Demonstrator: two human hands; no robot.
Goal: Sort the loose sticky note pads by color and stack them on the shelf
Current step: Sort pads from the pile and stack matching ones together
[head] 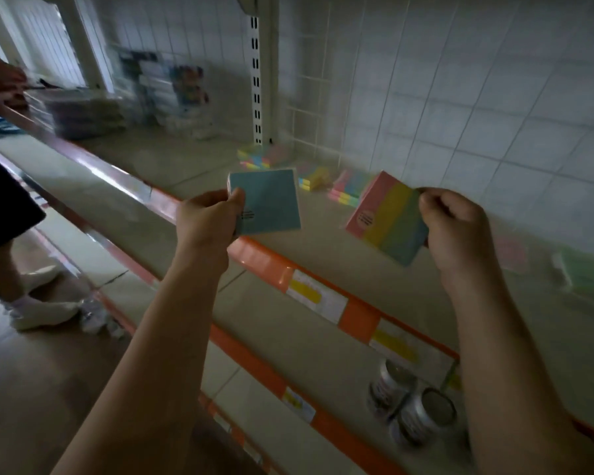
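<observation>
Left hand (208,219) pinches a blue sticky note pad (266,200) above the shelf (172,159); right hand (455,228), fingers curled, grips a striped pink, yellow and blue pad (384,219). More striped pads (347,186) lie at the shelf's back near the wall.

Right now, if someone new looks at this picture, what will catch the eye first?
First come the two raised hands in the middle: the left hand pinches a plain blue pad, the right hand a pad striped pink, yellow and blue. Behind them, multicolored pads lie against the tiled back wall, and the shelf's orange front edge runs diagonally below.
</observation>
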